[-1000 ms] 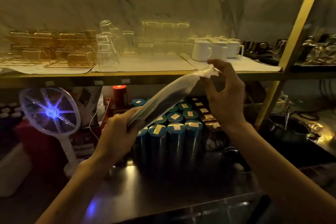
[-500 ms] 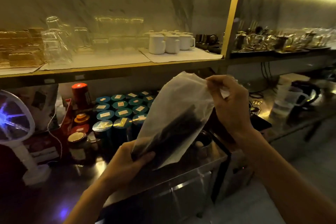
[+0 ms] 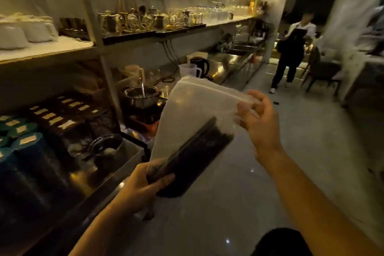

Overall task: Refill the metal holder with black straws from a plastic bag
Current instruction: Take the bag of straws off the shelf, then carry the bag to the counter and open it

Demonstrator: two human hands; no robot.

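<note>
A clear plastic bag is held up in front of me, tilted, its zip edge uppermost. A bundle of black straws lies in its lower half. My left hand grips the bag's bottom end around the straws. My right hand pinches the upper right corner at the zip edge. I cannot make out a metal straw holder for certain in this view.
A steel counter runs along my left with teal tins, a metal bowl, a pot, a jug and a kettle. Shelves above hold cups and glassware. A person stands in the aisle ahead.
My view has swung right, from the shelves toward the aisle. The bag stays in both hands and has come around with me, now held over the floor beside the counter.
</note>
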